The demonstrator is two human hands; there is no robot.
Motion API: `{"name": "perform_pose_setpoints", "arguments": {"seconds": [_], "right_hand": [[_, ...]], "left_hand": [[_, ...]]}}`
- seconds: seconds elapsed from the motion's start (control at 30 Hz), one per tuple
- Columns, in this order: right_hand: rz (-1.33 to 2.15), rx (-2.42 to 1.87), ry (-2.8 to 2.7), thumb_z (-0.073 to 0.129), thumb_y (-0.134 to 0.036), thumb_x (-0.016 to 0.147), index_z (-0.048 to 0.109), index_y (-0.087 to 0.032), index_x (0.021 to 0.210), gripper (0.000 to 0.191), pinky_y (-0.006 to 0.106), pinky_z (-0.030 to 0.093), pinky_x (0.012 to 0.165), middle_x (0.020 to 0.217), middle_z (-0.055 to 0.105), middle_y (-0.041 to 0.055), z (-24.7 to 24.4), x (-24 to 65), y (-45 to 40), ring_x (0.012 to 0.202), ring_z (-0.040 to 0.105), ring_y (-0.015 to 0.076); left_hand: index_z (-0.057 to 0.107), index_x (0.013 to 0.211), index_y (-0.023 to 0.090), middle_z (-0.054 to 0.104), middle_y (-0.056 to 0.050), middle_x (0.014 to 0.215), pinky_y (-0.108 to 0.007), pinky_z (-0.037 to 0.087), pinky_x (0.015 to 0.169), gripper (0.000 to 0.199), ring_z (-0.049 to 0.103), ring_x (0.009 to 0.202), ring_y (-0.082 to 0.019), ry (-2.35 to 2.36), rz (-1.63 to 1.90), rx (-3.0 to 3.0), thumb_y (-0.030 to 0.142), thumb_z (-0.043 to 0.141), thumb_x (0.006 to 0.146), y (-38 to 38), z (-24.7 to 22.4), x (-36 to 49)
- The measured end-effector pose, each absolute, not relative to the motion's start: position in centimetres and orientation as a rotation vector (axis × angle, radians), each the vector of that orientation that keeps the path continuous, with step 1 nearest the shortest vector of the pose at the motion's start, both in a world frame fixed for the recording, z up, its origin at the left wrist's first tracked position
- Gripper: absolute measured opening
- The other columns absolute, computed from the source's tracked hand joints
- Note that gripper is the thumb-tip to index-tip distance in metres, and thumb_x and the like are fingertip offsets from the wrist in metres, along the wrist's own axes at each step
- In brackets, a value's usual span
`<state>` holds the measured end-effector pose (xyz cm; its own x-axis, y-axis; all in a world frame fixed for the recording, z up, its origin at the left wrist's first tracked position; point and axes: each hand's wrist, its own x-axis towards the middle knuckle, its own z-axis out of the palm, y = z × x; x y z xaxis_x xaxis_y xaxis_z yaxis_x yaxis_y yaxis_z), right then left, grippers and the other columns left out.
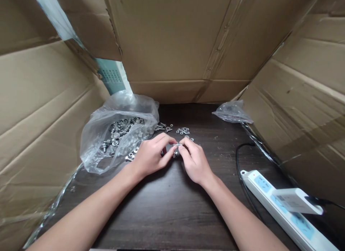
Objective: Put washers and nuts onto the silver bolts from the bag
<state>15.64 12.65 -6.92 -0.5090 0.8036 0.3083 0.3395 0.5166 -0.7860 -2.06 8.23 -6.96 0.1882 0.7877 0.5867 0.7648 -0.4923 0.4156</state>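
Between my two hands a small silver bolt (pixel 178 145) lies sideways, with what looks like a washer or nut around it. My left hand (pixel 154 153) pinches its left end between thumb and index finger. At the other end, the thumb and fingers of my right hand (pixel 194 159) are closed on it. Just behind the fingertips lie several loose nuts and washers (pixel 184 130), with a few bolts (pixel 161 126) to their left. More bolts and nuts (pixel 130 156) sit beside my left wrist, partly hidden by it.
A clear plastic bag (pixel 93 136) full of bolts and nuts lies open at the left. Another small plastic bag (pixel 233 112) is at the back right. At the right, a white power strip (pixel 280 208) holds a plugged-in adapter, and a black cable (pixel 238 164) curves nearby. Cardboard walls (pixel 175 39) surround the dark table (pixel 161 215).
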Motion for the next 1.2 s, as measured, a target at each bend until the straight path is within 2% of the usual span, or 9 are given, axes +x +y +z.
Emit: {"name": "perform_pose_setpoints", "arguments": {"seconds": [0.3, 0.53, 0.63, 0.73, 0.87, 0.97, 1.03, 1.13, 1.2], "right_hand": [[0.830, -0.956, -2.072, 0.037, -0.033, 0.103, 0.039, -0.020, 0.072, 0.034, 0.029, 0.030, 0.062, 0.067, 0.049, -0.0004, -6.99, 15.50, 12.53, 0.062, 0.043, 0.0136], [0.813, -0.899, -2.074, 0.041, -0.028, 0.101, 0.053, -0.018, 0.087, 0.020, 0.028, 0.037, 0.067, 0.080, 0.057, 0.0031, -6.86, 15.32, 12.41, 0.071, 0.050, 0.0151], [0.840, -0.902, -2.020, 0.049, -0.023, 0.095, 0.053, -0.018, 0.095, 0.007, 0.028, 0.039, 0.067, 0.087, 0.058, 0.0031, -6.82, 15.39, 12.33, 0.069, 0.050, 0.0140], [0.877, -0.927, -1.933, 0.051, -0.023, 0.093, 0.051, -0.019, 0.097, 0.006, 0.028, 0.039, 0.066, 0.085, 0.057, 0.0012, -6.72, 15.43, 12.38, 0.066, 0.049, 0.0132], [0.835, -0.892, -1.991, 0.040, -0.029, 0.101, 0.047, -0.019, 0.075, 0.029, 0.029, 0.037, 0.068, 0.074, 0.052, 0.0017, -6.65, 15.24, 12.48, 0.069, 0.047, 0.0148], [0.829, -0.876, -2.019, 0.037, -0.029, 0.103, 0.042, -0.020, 0.071, 0.034, 0.030, 0.036, 0.069, 0.073, 0.051, 0.0021, -6.71, 15.12, 12.44, 0.070, 0.047, 0.0154], [0.823, -0.866, -2.017, 0.039, -0.027, 0.101, 0.046, -0.019, 0.076, 0.028, 0.030, 0.037, 0.071, 0.078, 0.053, 0.0030, -6.80, 15.17, 12.38, 0.074, 0.049, 0.0161], [0.843, -0.887, -1.974, 0.049, -0.021, 0.092, 0.050, -0.019, 0.093, 0.002, 0.030, 0.040, 0.073, 0.089, 0.054, 0.0034, -6.98, 15.32, 12.29, 0.078, 0.050, 0.0165], [0.868, -0.915, -1.937, 0.052, -0.018, 0.087, 0.049, -0.019, 0.099, 0.012, 0.031, 0.041, 0.073, 0.092, 0.054, 0.0031, -7.06, 15.37, 12.30, 0.078, 0.050, 0.0164]], "left_hand": [[0.062, 0.102, 0.017, 0.066, -0.001, 0.095, -0.023, 0.046, 0.061, 0.012, 0.057, 0.062, -0.007, 1.531, 1.209, 2.400, 0.025, 0.055, 0.097, 8.17, -6.80, -2.04], [0.062, 0.102, 0.017, 0.066, -0.002, 0.095, -0.025, 0.047, 0.063, 0.012, 0.058, 0.063, -0.009, 1.596, 1.179, 2.359, 0.025, 0.055, 0.096, 8.36, -7.07, -2.07], [0.062, 0.102, 0.017, 0.066, -0.001, 0.095, -0.025, 0.047, 0.063, 0.012, 0.058, 0.064, -0.008, 1.616, 1.179, 2.353, 0.025, 0.055, 0.096, 8.43, -7.09, -2.13], [0.061, 0.103, 0.017, 0.066, -0.001, 0.097, -0.024, 0.047, 0.062, 0.012, 0.058, 0.065, -0.008, 1.612, 1.212, 2.356, 0.025, 0.055, 0.097, 8.40, -6.97, -2.12], [0.061, 0.104, 0.017, 0.066, -0.001, 0.098, -0.023, 0.047, 0.063, 0.012, 0.058, 0.065, -0.007, 1.563, 1.222, 2.375, 0.024, 0.054, 0.098, 8.29, -6.86, -1.94], [0.061, 0.104, 0.017, 0.066, -0.002, 0.098, -0.023, 0.047, 0.062, 0.012, 0.057, 0.064, -0.007, 1.548, 1.214, 2.376, 0.024, 0.054, 0.097, 8.21, -6.89, -1.83], [0.061, 0.103, 0.017, 0.066, -0.002, 0.098, -0.024, 0.047, 0.062, 0.012, 0.058, 0.064, -0.008, 1.559, 1.212, 2.373, 0.024, 0.054, 0.097, 8.20, -6.93, -1.84], [0.061, 0.104, 0.017, 0.067, -0.003, 0.099, -0.025, 0.047, 0.063, 0.012, 0.058, 0.066, -0.009, 1.584, 1.196, 2.378, 0.024, 0.054, 0.097, 8.23, -7.01, -1.92], [0.061, 0.104, 0.017, 0.067, -0.003, 0.099, -0.025, 0.047, 0.063, 0.012, 0.058, 0.066, -0.009, 1.588, 1.192, 2.379, 0.025, 0.053, 0.098, 8.23, -7.06, -1.94]]}}
